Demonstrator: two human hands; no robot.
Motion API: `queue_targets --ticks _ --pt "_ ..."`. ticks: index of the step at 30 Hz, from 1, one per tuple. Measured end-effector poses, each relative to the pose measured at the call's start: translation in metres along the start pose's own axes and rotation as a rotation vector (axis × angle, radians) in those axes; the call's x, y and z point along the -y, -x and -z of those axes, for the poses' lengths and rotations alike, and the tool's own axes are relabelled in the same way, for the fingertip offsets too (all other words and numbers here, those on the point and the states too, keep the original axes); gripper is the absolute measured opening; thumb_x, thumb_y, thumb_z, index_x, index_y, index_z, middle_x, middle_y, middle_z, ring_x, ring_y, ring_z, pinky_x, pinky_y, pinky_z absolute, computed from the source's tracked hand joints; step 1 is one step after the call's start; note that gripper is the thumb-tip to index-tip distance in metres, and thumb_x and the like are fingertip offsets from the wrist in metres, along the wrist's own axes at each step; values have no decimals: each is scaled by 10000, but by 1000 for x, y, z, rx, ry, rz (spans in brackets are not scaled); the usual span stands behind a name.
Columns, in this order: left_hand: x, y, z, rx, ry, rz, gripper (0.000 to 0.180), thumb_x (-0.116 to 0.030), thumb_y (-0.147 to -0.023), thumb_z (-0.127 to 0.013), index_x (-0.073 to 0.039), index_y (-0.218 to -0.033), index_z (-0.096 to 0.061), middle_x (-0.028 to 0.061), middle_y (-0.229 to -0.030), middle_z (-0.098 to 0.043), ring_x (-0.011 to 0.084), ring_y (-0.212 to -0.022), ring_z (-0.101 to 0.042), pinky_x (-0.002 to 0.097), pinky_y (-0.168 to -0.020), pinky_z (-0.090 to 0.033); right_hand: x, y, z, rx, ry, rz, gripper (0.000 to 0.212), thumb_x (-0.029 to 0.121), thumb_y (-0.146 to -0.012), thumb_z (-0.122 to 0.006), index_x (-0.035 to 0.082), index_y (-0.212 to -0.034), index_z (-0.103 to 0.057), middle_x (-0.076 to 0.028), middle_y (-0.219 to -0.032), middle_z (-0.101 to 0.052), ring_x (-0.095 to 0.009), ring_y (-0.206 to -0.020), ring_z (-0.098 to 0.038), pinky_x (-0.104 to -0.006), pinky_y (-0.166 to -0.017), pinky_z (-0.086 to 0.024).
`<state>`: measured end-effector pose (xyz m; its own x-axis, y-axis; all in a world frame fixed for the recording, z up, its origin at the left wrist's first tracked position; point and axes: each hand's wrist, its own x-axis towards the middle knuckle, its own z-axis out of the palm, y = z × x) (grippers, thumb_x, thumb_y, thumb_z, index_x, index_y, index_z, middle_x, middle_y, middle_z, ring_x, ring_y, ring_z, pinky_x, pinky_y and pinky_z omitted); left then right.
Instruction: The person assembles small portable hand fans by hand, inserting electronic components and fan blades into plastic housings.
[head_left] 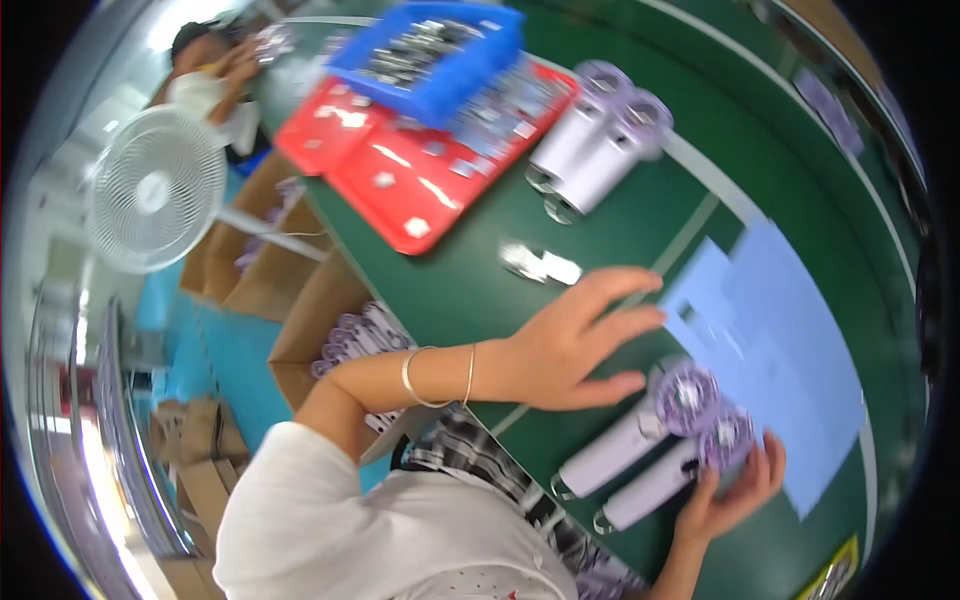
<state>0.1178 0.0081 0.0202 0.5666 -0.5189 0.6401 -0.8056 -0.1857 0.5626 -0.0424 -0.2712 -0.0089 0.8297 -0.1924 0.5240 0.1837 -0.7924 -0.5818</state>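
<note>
Left hand: spread wide, empty, near the upper fan
Right hand: half-curled at the head of the lower fan; can't tell if gripping or just touching
Fans: side by side on the green table, heads toward the blue sheet
Handling tip: probably steady by the handles, easy on the grilles
Blurry bits: silvery piece, too smeared to identify; right forearm cut off

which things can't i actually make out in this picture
In the head view:
Small metal parts in the blue bin: blurred, too small to tell their shape.
Silvery piece beyond the left hand: details blurred.
Cardboard box: left forearm hides some contents.
Yellow-edged item: cut off by the lower edge.
Right hand: blur hides whether it grips the purple fan.
</note>
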Motion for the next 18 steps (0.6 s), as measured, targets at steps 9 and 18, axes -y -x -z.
queue_targets --ticks 9,18 --pt "162 45 252 -693 -923 337 342 25 -786 -592 24 -1124 -536 219 -1162 -535 376 -1173 -501 421 -1018 -418 13 -7 -2 -31 -128 26 583 359 -970 -640 -61 -1305 -411 -236 -1393 -324 -364 -1254 -429 -481 -1055 -405" --pt "314 96 341 -112 -975 1019 426 -258 -814 -729 -40 -1175 -667 206 -1149 -688 333 -1030 -676 415 -898 -530 7 4 -14 -56 -68 -39 562 329 -992 -579 -51 -1365 -401 -214 -1443 -319 -340 -1297 -437 -463 -1074 -395"
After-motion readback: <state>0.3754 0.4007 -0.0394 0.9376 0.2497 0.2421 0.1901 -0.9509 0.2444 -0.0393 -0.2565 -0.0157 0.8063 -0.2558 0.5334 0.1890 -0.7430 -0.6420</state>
